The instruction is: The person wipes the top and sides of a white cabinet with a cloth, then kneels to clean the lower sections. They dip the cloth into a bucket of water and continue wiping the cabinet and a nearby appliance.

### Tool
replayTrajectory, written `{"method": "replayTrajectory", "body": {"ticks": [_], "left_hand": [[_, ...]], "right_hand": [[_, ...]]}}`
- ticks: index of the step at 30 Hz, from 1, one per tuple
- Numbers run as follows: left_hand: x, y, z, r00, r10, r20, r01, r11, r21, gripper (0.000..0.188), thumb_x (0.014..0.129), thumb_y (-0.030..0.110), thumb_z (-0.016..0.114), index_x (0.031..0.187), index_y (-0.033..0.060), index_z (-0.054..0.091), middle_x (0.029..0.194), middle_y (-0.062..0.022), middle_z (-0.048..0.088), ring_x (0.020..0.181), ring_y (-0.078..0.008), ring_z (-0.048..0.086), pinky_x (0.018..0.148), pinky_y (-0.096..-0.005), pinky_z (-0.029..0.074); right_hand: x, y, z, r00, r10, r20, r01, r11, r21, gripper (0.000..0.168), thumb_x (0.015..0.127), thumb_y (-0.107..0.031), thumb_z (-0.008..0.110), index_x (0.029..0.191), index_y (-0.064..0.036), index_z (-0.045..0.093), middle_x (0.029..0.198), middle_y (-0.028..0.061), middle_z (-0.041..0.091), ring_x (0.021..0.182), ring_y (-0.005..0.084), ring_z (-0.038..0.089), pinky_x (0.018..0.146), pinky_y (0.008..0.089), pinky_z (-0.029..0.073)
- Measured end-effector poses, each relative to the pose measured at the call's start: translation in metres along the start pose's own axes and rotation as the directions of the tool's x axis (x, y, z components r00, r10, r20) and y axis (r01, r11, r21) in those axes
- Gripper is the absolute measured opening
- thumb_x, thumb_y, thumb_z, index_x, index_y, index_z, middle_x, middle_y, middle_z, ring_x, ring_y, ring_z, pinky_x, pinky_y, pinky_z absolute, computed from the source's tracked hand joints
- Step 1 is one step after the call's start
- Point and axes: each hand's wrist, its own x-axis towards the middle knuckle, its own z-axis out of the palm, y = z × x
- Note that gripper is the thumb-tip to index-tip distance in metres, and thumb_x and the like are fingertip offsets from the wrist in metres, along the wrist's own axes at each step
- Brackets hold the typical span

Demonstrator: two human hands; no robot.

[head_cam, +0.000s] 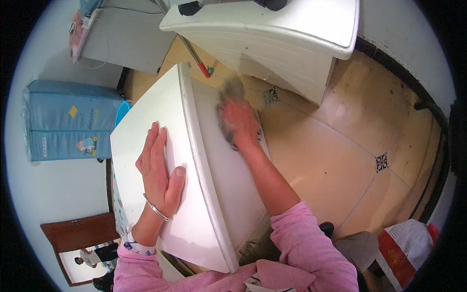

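Observation:
My left hand lies flat on the white top of a cabinet-like piece of furniture, thumb apart from the fingers and holding nothing. A silver bangle circles that wrist. Beyond the rounded front edge, my right hand presses a dark grey cloth against the white side panel. Both hand and cloth are blurred by motion, and the palm side of the grip is hidden. Pink sleeves cover my forearms to below the elbows.
Another white cabinet stands across a tiled floor. Between them leans a metal pole with a red end. A blue fabric storage box is at left, a red-and-white bag at lower right. A person is in the doorway.

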Motion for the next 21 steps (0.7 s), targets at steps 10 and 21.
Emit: {"method": "replayTrajectory", "body": {"ticks": [10, 21], "left_hand": [[-0.002, 0.001, -0.004, 0.999, -0.031, 0.007, 0.031, 0.999, 0.008, 0.068, 0.082, 0.03, 0.046, 0.143, 0.0027, 0.031, 0.151, -0.0185, 0.025, 0.138, -0.0311, 0.025, 0.108, -0.0413, 0.017], [0.001, 0.007, -0.001, 1.0, -0.03, 0.007, 0.03, 0.999, -0.023, 0.068, 0.081, 0.03, 0.046, 0.142, 0.0026, 0.032, 0.151, -0.0189, 0.025, 0.138, -0.0317, 0.025, 0.109, -0.0415, 0.016]], "right_hand": [[-0.199, 0.025, -0.043, 0.905, -0.423, 0.057, 0.41, 0.899, 0.156, 0.055, 0.079, -0.013, 0.058, 0.133, -0.01, 0.046, 0.095, 0.0235, 0.042, 0.082, 0.0404, 0.048, 0.067, 0.0508, 0.043], [0.061, -0.033, -0.007, 0.902, -0.431, 0.023, 0.432, 0.899, -0.069, 0.039, 0.093, -0.034, 0.041, 0.125, -0.014, 0.054, 0.116, 0.0225, 0.052, 0.102, 0.0421, 0.053, 0.083, 0.049, 0.045]]}}
